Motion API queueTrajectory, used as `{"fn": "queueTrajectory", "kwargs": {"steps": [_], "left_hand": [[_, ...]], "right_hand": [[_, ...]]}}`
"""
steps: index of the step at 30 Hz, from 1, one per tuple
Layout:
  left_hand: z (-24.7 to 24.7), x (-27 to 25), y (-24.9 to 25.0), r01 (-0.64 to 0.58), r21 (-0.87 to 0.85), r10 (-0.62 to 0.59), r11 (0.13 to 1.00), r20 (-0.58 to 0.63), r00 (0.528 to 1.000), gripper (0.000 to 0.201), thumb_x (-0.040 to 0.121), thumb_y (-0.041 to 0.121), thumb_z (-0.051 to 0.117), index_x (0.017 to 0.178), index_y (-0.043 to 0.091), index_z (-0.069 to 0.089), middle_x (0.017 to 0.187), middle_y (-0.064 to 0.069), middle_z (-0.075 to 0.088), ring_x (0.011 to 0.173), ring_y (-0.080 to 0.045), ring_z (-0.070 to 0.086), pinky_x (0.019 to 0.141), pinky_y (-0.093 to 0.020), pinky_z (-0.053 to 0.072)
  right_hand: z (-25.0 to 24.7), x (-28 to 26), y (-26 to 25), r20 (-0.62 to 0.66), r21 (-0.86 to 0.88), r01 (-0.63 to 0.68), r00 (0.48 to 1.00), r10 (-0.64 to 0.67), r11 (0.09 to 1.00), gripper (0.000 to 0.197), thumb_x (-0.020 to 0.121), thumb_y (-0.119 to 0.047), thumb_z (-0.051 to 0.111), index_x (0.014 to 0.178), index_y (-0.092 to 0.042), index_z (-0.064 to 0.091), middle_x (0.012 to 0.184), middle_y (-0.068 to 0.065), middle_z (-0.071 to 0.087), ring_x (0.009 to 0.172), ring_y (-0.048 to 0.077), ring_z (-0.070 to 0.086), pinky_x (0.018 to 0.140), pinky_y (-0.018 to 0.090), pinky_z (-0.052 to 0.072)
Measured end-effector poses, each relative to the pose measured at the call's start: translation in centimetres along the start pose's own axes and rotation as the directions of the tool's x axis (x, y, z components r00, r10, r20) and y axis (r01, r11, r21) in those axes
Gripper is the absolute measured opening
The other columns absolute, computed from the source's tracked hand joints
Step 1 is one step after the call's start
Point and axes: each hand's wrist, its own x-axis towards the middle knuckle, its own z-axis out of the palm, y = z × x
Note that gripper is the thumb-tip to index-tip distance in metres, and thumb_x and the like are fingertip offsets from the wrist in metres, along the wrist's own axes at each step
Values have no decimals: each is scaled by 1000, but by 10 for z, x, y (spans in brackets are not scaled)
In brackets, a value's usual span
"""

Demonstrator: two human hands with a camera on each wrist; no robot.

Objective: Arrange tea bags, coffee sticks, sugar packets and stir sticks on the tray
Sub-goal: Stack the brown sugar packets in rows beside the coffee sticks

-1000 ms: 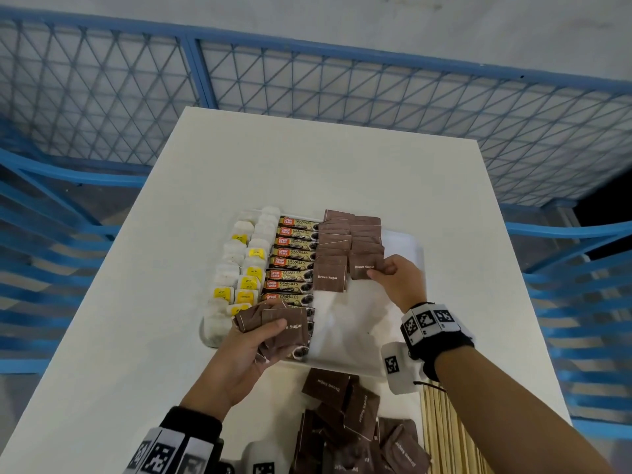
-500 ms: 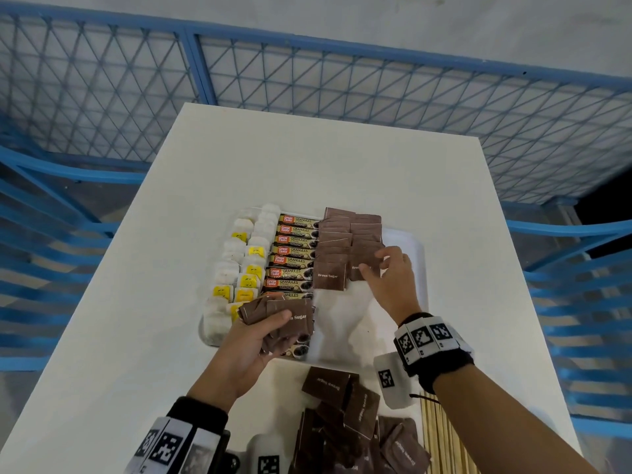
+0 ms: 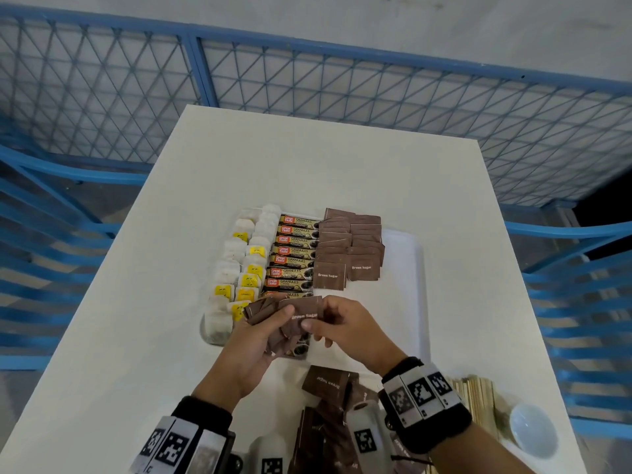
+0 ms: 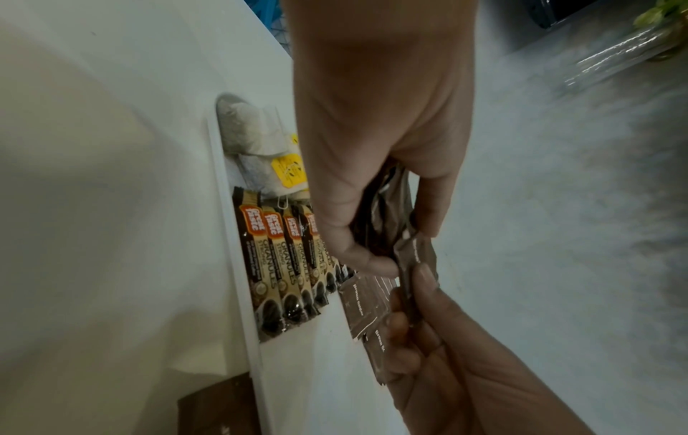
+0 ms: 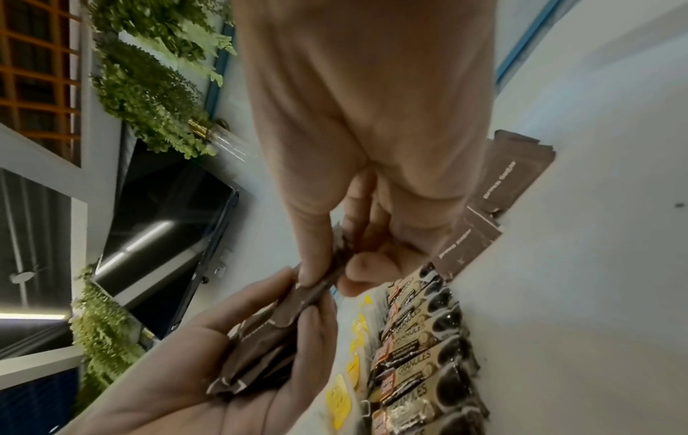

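Note:
On the white tray (image 3: 400,302) lie two columns of tea bags (image 3: 239,268), a column of coffee sticks (image 3: 294,251) and two columns of brown sugar packets (image 3: 349,248). My left hand (image 3: 277,331) hovers over the tray's near left part and holds a fanned stack of sugar packets (image 3: 266,313). My right hand (image 3: 316,314) meets it and pinches the top packet (image 3: 304,311) between thumb and forefinger. The left wrist view shows the same pinch on the packet (image 4: 413,259). In the right wrist view the stack (image 5: 260,332) lies in my left palm.
Loose sugar packets (image 3: 325,384) are heaped on the table near its front edge. Wooden stir sticks (image 3: 475,401) lie to their right beside a small white bowl (image 3: 533,429). The tray's right half is bare. Blue mesh fencing surrounds the white table (image 3: 307,165).
My right hand left the right sugar column on the tray, came back toward me and now pinches the top packet of the stack in my left hand.

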Motion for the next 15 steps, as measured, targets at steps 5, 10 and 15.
{"fn": "queueTrajectory", "kwargs": {"steps": [5,10,15], "left_hand": [[-2,-3,1,2,-77,-1,997,12,1000,26,87,-11,48,95,8,64,85,-9,74,76,-21,72,68,-35,60],[-6,-2,0,0,-161,-5,987,-34,999,32,86,-16,45,105,7,59,95,-15,67,84,-29,68,58,-31,59],[-6,-3,-1,-20,-161,17,987,-19,1000,32,86,-16,45,99,8,61,87,-9,71,86,-29,66,59,-31,59]], "right_hand": [[-15,1,1,-42,80,-28,999,32,996,20,86,-3,62,103,7,62,83,11,67,69,13,63,68,18,53],[-41,6,4,-221,91,-47,973,66,995,8,89,2,56,93,1,62,86,10,64,75,17,66,72,19,56],[-70,21,25,-483,-148,-175,872,83,973,21,86,-11,64,69,-17,52,67,-4,52,64,13,47,62,20,38]]}}
